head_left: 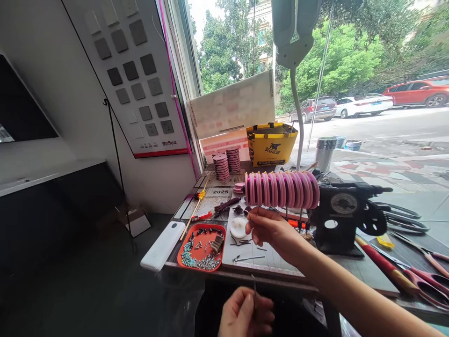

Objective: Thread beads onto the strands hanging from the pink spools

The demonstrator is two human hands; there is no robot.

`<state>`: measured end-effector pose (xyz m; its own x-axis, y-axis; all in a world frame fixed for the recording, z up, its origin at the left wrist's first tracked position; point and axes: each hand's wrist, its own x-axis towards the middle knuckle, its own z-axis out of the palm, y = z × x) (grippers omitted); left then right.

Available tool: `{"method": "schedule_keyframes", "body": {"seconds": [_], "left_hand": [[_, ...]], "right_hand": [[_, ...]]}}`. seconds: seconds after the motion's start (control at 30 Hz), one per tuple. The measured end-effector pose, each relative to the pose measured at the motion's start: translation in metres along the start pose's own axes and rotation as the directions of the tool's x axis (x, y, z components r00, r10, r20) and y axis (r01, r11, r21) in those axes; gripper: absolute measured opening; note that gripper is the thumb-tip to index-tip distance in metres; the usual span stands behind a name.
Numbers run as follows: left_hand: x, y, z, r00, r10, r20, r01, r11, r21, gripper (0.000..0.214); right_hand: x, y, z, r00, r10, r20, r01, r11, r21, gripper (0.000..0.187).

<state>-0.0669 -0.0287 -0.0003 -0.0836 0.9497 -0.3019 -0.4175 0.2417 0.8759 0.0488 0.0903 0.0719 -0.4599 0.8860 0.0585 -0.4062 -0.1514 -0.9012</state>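
My right hand [268,227] is raised over the table, thumb and fingers pinched together just below a row of pink spools [282,189]. What sits in that pinch is too small to make out. The spools are lined up on a black machine with gears [342,210]. Lower down, in front of the table edge, my left hand [242,311] is closed around a thin metal tool [254,283], its narrow tip pointing up. A white round disc [238,228] lies just left of my right hand, partly covered by the fingers.
An orange tray [180,255] holds small metal and teal parts. Beside it lies a white power bank-like block [163,245]. Scissors [426,281] lie at right. Stacked pink discs [220,167] and a yellow bag [271,145] stand at the back. A lamp arm [297,117] rises near the window.
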Motion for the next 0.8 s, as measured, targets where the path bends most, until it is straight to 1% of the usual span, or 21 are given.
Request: {"method": "schedule_keyframes", "body": {"seconds": [0.03, 0.07, 0.1, 0.13, 0.17, 0.27, 0.33, 0.4, 0.47, 0.57, 0.67, 0.8], "left_hand": [[0.003, 0.009, 0.004, 0.984, 0.148, -0.095, -0.133, 0.98, 0.148, 0.024], [0.008, 0.019, 0.008, 0.937, 0.314, -0.15, -0.263, 0.921, 0.288, 0.027], [0.014, 0.03, 0.014, 0.878, 0.449, -0.169, -0.358, 0.847, 0.392, 0.032], [0.02, 0.042, 0.021, 0.869, 0.476, -0.134, -0.395, 0.83, 0.394, 0.031], [0.027, 0.052, 0.029, 0.892, 0.448, -0.067, -0.406, 0.857, 0.318, 0.029], [0.047, 0.073, 0.048, 0.917, 0.397, 0.029, -0.396, 0.902, 0.174, 0.024], [0.056, 0.077, 0.056, 0.93, 0.363, 0.061, -0.367, 0.927, 0.082, 0.024], [0.059, 0.075, 0.059, 0.939, 0.335, 0.082, -0.336, 0.942, -0.005, 0.026], [0.056, 0.071, 0.057, 0.943, 0.318, 0.104, -0.312, 0.948, -0.066, 0.025], [0.047, 0.06, 0.047, 0.951, 0.273, 0.148, -0.262, 0.961, -0.084, 0.023], [0.037, 0.044, 0.034, 0.966, 0.199, 0.163, -0.189, 0.979, -0.07, 0.023], [0.028, 0.023, 0.02, 0.976, 0.1, 0.192, -0.076, 0.989, -0.13, 0.027]], "right_hand": [[0.0, -0.001, 0.0, 1.0, -0.009, -0.01, 0.009, 1.0, -0.019, 0.034], [0.001, -0.001, 0.0, 1.0, -0.02, -0.02, 0.019, 0.999, -0.038, 0.033], [0.001, -0.002, -0.001, 0.999, -0.031, -0.029, 0.029, 0.998, -0.056, 0.032], [0.001, -0.002, -0.001, 0.998, -0.042, -0.039, 0.039, 0.997, -0.072, 0.031], [0.001, -0.003, -0.001, 0.998, -0.051, -0.047, 0.047, 0.995, -0.086, 0.03], [0.002, -0.004, -0.002, 0.995, -0.07, -0.07, 0.062, 0.991, -0.119, 0.029], [0.001, -0.004, -0.002, 0.994, -0.071, -0.077, 0.061, 0.989, -0.133, 0.028], [0.001, -0.004, -0.003, 0.995, -0.066, -0.072, 0.055, 0.989, -0.141, 0.027], [-0.001, -0.003, -0.003, 0.997, -0.057, -0.058, 0.048, 0.988, -0.146, 0.026], [-0.002, -0.005, -0.003, 0.997, -0.059, -0.044, 0.052, 0.988, -0.143, 0.026], [-0.003, -0.007, -0.004, 0.997, -0.071, -0.038, 0.065, 0.989, -0.129, 0.028], [-0.011, 0.0, -0.003, 0.998, -0.05, -0.023, 0.048, 0.994, -0.103, 0.032]]}}
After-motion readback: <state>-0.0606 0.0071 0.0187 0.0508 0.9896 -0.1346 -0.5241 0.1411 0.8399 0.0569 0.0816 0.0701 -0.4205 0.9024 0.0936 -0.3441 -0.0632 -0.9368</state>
